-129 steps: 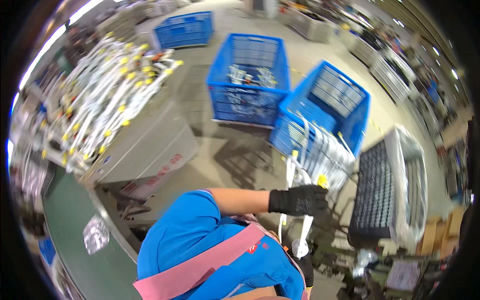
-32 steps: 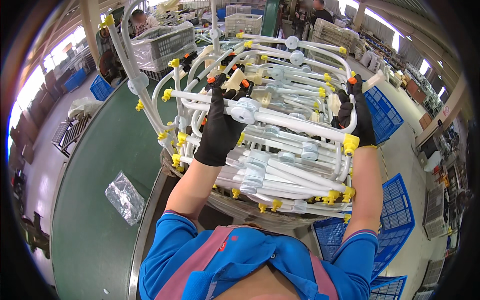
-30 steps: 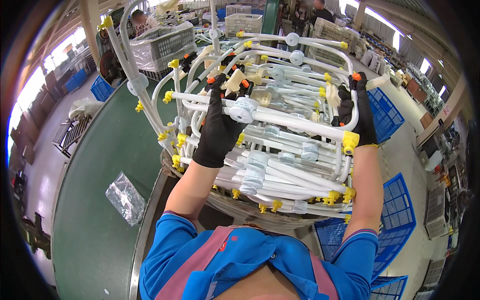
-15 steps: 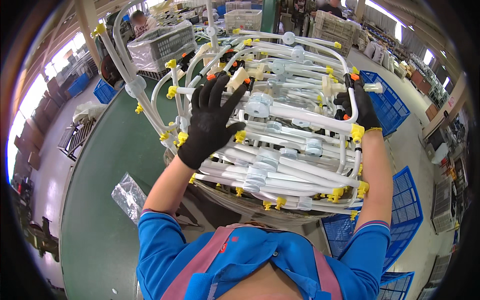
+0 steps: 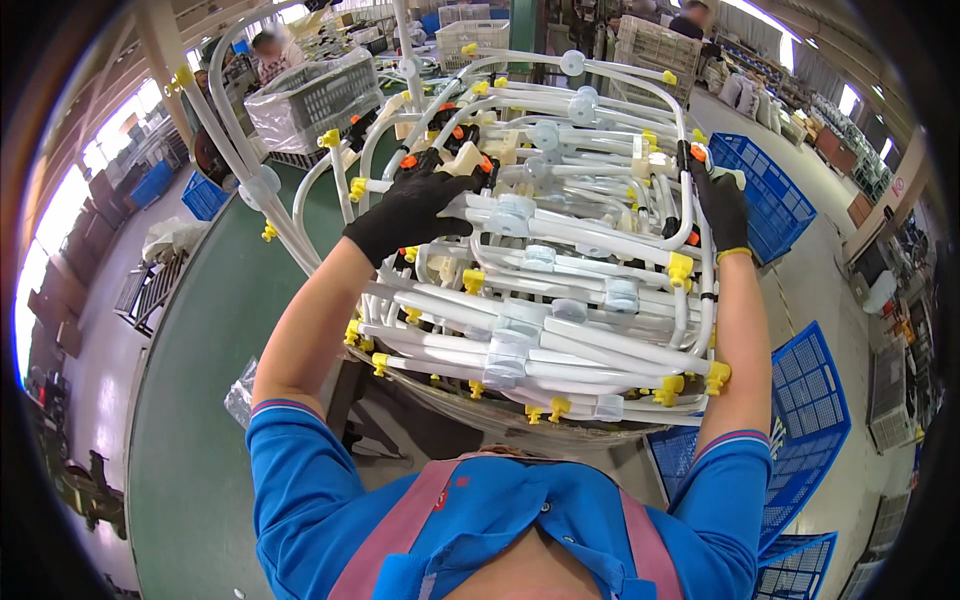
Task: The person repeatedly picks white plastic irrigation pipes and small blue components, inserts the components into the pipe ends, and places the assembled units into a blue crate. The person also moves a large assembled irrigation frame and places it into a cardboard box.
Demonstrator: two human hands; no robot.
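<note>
A tangled pile of white bent-tube frames (image 5: pixel 600 235) with yellow end fittings, orange tips and cloudy round joints fills the middle. Both my hands wear black gloves. On the pile's left side, my left hand (image 5: pixel 415 208) is closed around the end of a white tube frame, its thumb below the tube; some fingertips are hidden among the parts. Across the pile, my right hand (image 5: pixel 724 208) is wrapped around the right-hand bend of a tube frame, beside a black sleeve with an orange tip. The tubes hide part of its fingers.
A green worktop (image 5: pixel 200 420) runs along the left. A tall white tube frame (image 5: pixel 262 188) stands at the pile's left. Blue crates (image 5: pixel 765 190) are on the right, and a grey crate in clear wrap (image 5: pixel 310 105) is behind. A person (image 5: pixel 275 58) is at the far left.
My left hand has gone from spread fingers to a closed grip on the tube end. My right hand has shifted slightly, and the upper frames sit a little differently.
</note>
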